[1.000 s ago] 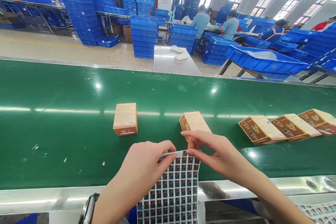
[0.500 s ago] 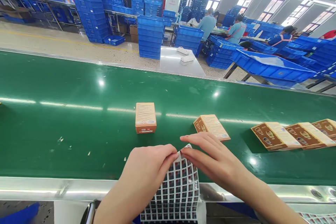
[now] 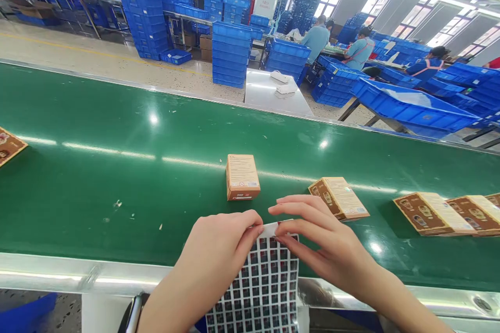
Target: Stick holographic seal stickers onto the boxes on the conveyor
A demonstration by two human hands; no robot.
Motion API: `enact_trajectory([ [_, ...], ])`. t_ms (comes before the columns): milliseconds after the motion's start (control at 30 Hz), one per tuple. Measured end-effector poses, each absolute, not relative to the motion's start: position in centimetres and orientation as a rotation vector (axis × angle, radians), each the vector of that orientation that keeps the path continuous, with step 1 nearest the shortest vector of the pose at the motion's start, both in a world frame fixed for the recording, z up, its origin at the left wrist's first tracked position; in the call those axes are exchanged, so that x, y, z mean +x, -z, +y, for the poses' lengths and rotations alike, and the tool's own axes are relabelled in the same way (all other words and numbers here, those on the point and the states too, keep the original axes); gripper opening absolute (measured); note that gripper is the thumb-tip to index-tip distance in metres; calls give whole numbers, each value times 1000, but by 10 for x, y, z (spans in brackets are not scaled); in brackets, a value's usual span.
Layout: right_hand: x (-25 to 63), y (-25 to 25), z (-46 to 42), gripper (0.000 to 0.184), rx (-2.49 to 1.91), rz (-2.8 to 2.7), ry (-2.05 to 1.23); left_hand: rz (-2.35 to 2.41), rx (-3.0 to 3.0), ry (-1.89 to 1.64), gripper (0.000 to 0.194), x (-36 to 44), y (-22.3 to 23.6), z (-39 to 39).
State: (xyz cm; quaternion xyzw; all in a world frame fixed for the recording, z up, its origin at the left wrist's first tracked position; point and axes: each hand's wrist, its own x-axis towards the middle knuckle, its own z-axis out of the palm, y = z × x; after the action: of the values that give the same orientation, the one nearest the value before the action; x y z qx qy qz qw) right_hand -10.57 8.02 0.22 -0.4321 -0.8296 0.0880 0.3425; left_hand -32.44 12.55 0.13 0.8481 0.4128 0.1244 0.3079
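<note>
Six boxes are lying along the green belt (image 3: 97,208): one (image 3: 10,146) at its left end, one (image 3: 242,173) mid-belt, another (image 3: 346,195) behind the right hand (image 3: 328,237), three (image 3: 425,213) in a row toward the right end. One sheet of small dark squares (image 3: 269,281) is hanging at the belt's near edge; the left hand's (image 3: 219,244) fingers are pinching its top, the right's are meeting that edge, whether clamping I can't tell. My view is cutting off both outermost boxes and the sheet's bottom; the squares' print is staying unreadable.
</note>
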Motion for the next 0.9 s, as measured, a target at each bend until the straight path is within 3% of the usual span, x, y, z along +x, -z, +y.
enact_trajectory([
  [100, -94, 6, 101, 6, -1279, -1754, -663, 987, 2279, -408, 22, -328, 10, 137],
  [200, -85, 25, 140, 18, -1396, -1163, -1020, 878, 2353, -392, 22, -326, 24, 151],
  [300, -85, 47, 177, 29, -1353, -876, -1165, 860, 2371, -296, 24, -319, 33, 159],
  [700, -84, 76, 189, 33, -1384, -720, -1107, 817, 2364, -282, 24, -287, 39, 161],
  [900, -78, 81, 182, 35, -1504, -818, -867, 777, 2385, -281, 23, -274, 42, 161],
])
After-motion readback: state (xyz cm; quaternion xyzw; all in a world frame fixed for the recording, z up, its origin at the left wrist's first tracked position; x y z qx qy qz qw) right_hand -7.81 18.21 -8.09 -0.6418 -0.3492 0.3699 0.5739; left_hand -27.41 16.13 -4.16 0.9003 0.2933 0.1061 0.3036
